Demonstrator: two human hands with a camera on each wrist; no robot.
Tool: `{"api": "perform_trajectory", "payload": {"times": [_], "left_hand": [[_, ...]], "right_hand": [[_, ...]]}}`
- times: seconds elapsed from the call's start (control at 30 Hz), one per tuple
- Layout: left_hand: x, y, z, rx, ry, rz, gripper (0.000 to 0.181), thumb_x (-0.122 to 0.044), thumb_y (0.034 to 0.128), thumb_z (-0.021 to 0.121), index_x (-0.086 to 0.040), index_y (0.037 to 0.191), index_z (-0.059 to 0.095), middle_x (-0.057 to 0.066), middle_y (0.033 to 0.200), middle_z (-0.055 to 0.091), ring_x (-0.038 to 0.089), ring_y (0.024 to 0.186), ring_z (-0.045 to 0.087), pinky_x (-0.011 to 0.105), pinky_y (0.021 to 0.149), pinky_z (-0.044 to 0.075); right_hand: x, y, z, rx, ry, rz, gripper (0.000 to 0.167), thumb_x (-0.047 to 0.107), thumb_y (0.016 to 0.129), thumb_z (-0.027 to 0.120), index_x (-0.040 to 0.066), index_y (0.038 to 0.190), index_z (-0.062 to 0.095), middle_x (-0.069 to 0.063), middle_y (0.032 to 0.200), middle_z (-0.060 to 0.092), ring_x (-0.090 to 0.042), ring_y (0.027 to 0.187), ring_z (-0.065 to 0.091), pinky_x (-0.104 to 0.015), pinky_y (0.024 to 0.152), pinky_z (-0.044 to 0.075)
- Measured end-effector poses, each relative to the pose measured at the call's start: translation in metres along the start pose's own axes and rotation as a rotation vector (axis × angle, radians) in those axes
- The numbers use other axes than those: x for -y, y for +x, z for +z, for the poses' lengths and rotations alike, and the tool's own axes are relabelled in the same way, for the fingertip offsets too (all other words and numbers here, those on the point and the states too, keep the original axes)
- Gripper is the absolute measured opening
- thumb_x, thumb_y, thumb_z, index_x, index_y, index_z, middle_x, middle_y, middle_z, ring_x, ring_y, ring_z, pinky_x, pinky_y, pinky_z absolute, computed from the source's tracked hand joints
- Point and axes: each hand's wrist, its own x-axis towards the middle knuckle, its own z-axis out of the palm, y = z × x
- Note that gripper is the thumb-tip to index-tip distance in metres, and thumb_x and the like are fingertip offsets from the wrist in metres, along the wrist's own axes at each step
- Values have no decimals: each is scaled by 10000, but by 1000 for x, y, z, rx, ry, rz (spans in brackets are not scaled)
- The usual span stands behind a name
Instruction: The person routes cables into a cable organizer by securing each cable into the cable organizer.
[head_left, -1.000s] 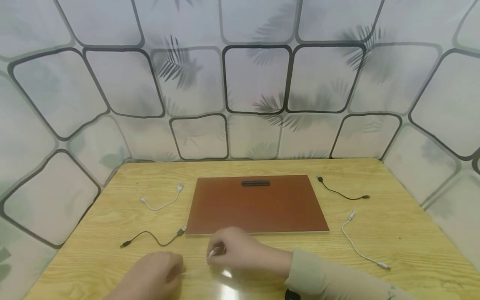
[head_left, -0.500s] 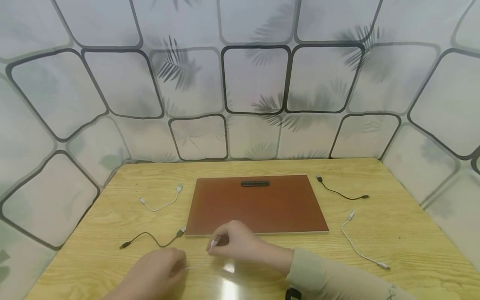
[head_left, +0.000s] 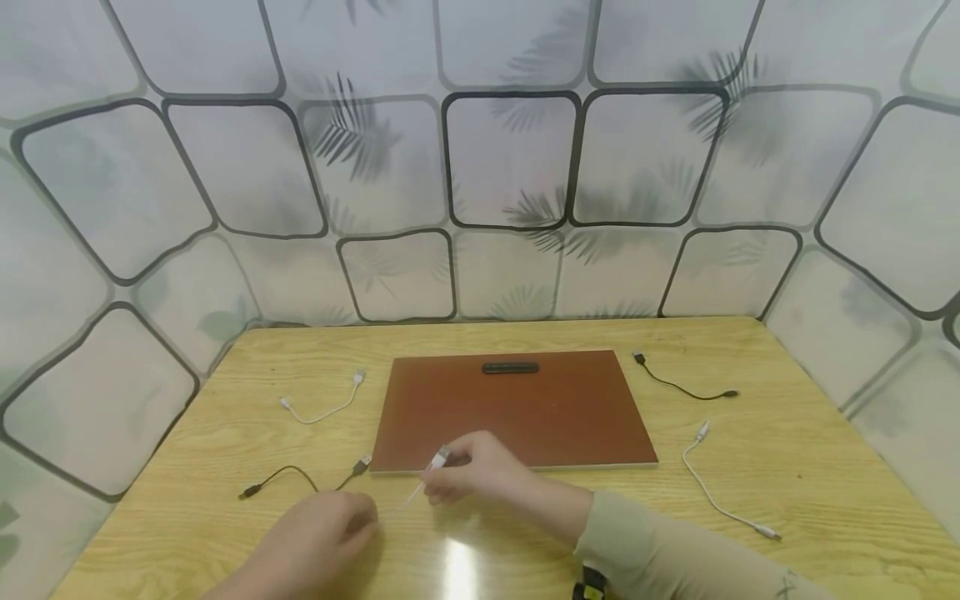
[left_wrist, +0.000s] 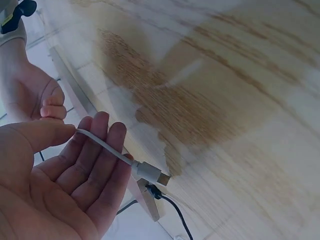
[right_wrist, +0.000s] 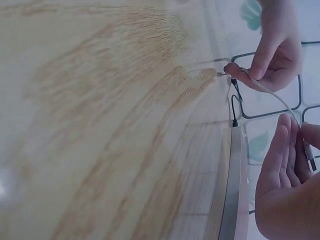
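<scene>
A short white cable point(right_wrist: 274, 94) runs between the two hands. In the left wrist view the left hand point(left_wrist: 65, 170) pinches it between thumb and index finger, with a white plug point(left_wrist: 147, 172) sticking out past the fingertips. The right hand point(head_left: 480, 471) pinches the cable's other end, and the USB plug point(head_left: 440, 457) points up beside its fingers, over the front edge of the brown board point(head_left: 517, 417). In the head view the left hand point(head_left: 315, 533) is at lower left, in front of a black cable point(head_left: 288, 468) and partly covering it.
A black bar point(head_left: 510, 367) lies on the board's far part. Another white cable point(head_left: 326, 414) lies left of the board. To the right lie a black cable point(head_left: 678, 387) and a white cable point(head_left: 712, 496). A patterned curtain point(head_left: 510, 158) surrounds the wooden table point(head_left: 187, 450).
The right hand has moved up and slightly right, toward the board, and the USB plug now shows more clearly. The left hand has shifted slightly up and right, over part of the black cable.
</scene>
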Motion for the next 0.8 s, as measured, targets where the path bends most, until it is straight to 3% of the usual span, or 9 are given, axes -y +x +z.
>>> {"api": "perform_trajectory", "payload": {"times": [0.17,0.33,0.6,0.8], "left_hand": [[3,5,1,-16,-38,28,72,-204,927,779,-225,860,764,-179,810,721,-46,738,599,267,698,559],[3,9,1,-15,-97,51,65,-211,942,776,-203,879,788,-159,814,746,-55,731,592,247,677,541],[3,19,-1,82,-337,63,133,-203,1007,705,-152,931,803,-99,749,724,-48,660,515,204,616,470],[3,30,-1,137,-471,52,154,-170,1016,681,-92,973,806,-27,748,754,-9,697,607,202,635,507]], "right_hand": [[-1,1,-1,-57,66,26,185,62,966,750,-106,1043,752,-205,956,810,-157,797,794,-351,798,666],[1,1,-5,-90,111,47,221,67,983,742,-122,1098,738,-237,1010,804,-205,859,815,-356,824,664],[0,2,-11,-150,205,44,279,51,1009,705,-173,1175,694,-246,1028,799,-183,875,819,-328,845,656],[-1,3,-17,-169,263,32,322,60,1049,650,-205,1231,657,-242,1062,796,-175,911,819,-288,849,649]]}}
